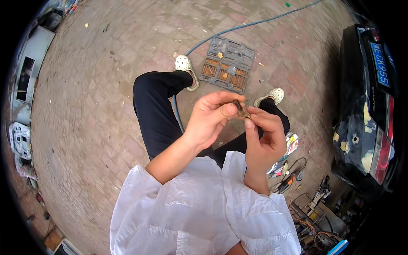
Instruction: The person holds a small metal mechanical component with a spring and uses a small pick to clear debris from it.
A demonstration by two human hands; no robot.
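Between my two hands, above my lap, is a small dark brown metal piece, perhaps a socket or bit (238, 109); its exact kind is hard to make out. The thumb and fingers of my left hand (208, 117) close round its thicker end. With thumb and forefinger, my right hand (267, 136) pinches at its other end; what lies inside that pinch is mostly hidden. Beyond them, an open grey tool case (251, 63) lies on the paving between my feet. Rows of rusty brown bits (224, 73) fill its near half.
A blue hose (255, 22) runs past the case and under my left leg. At right stands a dark car (363, 110) with patched paint. Power tools and cables (291, 178) crowd the ground at lower right. A white panel (40, 46) stands far left.
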